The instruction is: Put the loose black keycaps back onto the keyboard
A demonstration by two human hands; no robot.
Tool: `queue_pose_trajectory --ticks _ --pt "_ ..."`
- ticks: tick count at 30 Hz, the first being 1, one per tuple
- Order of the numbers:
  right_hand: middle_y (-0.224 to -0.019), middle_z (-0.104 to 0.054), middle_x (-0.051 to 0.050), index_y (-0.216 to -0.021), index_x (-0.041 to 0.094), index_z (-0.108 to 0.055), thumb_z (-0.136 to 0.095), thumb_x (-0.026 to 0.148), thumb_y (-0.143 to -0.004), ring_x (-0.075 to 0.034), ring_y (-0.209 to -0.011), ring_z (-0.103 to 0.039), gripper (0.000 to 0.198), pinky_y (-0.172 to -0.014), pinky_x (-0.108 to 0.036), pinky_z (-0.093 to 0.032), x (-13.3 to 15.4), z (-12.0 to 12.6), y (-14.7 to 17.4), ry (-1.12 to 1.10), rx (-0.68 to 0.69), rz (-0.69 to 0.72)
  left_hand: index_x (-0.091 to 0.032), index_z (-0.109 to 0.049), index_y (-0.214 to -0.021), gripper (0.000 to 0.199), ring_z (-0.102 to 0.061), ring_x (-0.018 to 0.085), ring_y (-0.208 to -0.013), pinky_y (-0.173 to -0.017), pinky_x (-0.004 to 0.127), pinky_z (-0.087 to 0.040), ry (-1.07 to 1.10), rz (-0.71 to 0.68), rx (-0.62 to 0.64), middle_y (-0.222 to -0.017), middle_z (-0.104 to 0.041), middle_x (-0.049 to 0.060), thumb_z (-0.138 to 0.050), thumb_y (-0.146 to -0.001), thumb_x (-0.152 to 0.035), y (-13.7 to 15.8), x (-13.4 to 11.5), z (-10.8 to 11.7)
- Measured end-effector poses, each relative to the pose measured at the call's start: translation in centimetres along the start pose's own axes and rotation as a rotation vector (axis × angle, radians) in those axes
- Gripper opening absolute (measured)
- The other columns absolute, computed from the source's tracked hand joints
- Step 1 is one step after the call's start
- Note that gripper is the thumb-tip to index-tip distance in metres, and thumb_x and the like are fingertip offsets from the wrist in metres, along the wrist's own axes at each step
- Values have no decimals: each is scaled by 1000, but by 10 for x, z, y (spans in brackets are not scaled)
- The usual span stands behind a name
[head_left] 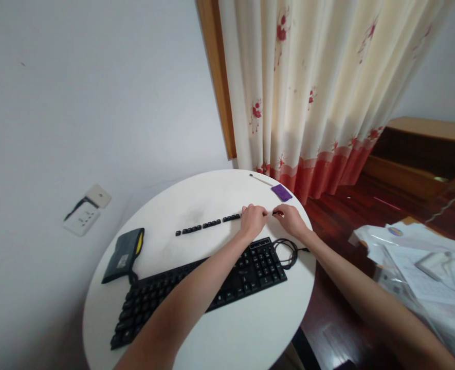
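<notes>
A line of small black keycaps (212,223) stretches across the white round table, and its right end runs up to my left hand (253,220). The fingers of that hand are closed, with a small dark keycap showing at the tips. Just to the right, my right hand (290,220) pinches another black keycap (276,213). A short gap separates the two hands. Below them lies a black keyboard (264,272), partly covered by my left forearm. Its coiled cable (289,257) rests near my right wrist.
A dark grey pouch with a yellow patch (125,255) lies at the table's left. Toward the far edge are a purple cloth (281,192) and a thin brush (261,180). A floral curtain (308,103) hangs behind. Papers and plastic bags (412,272) lie at right.
</notes>
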State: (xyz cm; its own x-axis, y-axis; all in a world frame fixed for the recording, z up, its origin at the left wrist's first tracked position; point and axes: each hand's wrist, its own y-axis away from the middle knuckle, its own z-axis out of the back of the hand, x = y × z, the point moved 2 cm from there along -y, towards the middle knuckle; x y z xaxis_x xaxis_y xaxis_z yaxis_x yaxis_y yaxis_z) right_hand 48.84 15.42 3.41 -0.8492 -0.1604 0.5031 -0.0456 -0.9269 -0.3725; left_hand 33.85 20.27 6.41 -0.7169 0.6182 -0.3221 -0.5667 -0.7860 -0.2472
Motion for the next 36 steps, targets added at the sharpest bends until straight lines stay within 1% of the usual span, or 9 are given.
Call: queue_pose_trajectory --ticks 3,5,8,12,15,19,27,32,36 --pt "-86 -73 -6 -90 17 -73 -61 26 -85 -18 -76 -66 16 -74 -31 -51 10 2 30 -311 -89 -22 -26 -77 -86 10 -64 21 -88 -89 36 -42 171 -12 -8 -87 -76 1 -70 -81 -30 29 3 18" --pt "-87 -74 -6 -89 18 -73 -64 31 -83 -20 -78 -67 17 -76 -33 -53 17 -1 49 -476 -71 -55 -26 -78 -85 10 -65 18 -78 -81 31 -46 284 -6 34 -85 -76 0 -71 -80 -31 51 3 26" --pt "-90 -74 -7 -86 18 -74 -68 34 -80 -21 -83 -69 18 -80 -35 -55 27 -7 70 -665 -34 -128 -26 -78 -84 10 -63 17 -71 -73 30 -47 323 54 42 -81 -75 0 -75 -77 -32 80 4 33" --pt "-92 -75 -8 -82 18 -75 -70 35 -77 -22 -87 -69 18 -84 -38 -56 34 -12 82 -759 -25 -150 -29 -78 -86 9 -63 20 -83 -83 35 -46 295 -12 19 -86 -76 -1 -74 -78 -29 102 -1 31" --pt "-92 -75 -9 -81 18 -75 -70 34 -79 -22 -88 -69 16 -85 -39 -56 35 -15 85 -746 -22 -114 -29 -77 -88 8 -60 21 -89 -86 39 -42 236 -56 2 -90 -76 -1 -72 -81 -28 109 -5 26" --pt "-93 -74 -9 -83 19 -75 -67 31 -83 -22 -87 -69 14 -85 -39 -55 35 -14 88 -660 -22 -43 -28 -76 -91 9 -58 21 -90 -83 39 -40 171 -78 3 -92 -76 -1 -70 -84 -28 112 -8 24" --pt "-97 -73 -8 -98 23 -73 -52 26 -94 -19 -90 -67 21 -83 -37 -56 39 -5 90 -410 21 231 -28 -75 -89 13 -55 22 -89 -81 40 -37 94 -123 -2 -93 -75 0 -62 -89 -29 114 -10 22" --pt "-101 -71 -7 -101 22 -72 -49 20 -95 -18 -94 -65 24 -85 -35 -55 43 1 88 -313 74 298 -26 -74 -91 17 -53 22 -91 -81 40 -38 55 -159 14 -96 -73 1 -58 -92 -29 116 -14 22" --pt "-107 -68 -8 -107 21 -70 -43 9 -91 -19 -100 -62 34 -89 -37 -53 50 5 92 -212 101 314 -25 -72 -99 22 -50 22 -98 -83 40 -39 20 -194 2 -103 -69 3 -51 -95 -26 125 -19 27"
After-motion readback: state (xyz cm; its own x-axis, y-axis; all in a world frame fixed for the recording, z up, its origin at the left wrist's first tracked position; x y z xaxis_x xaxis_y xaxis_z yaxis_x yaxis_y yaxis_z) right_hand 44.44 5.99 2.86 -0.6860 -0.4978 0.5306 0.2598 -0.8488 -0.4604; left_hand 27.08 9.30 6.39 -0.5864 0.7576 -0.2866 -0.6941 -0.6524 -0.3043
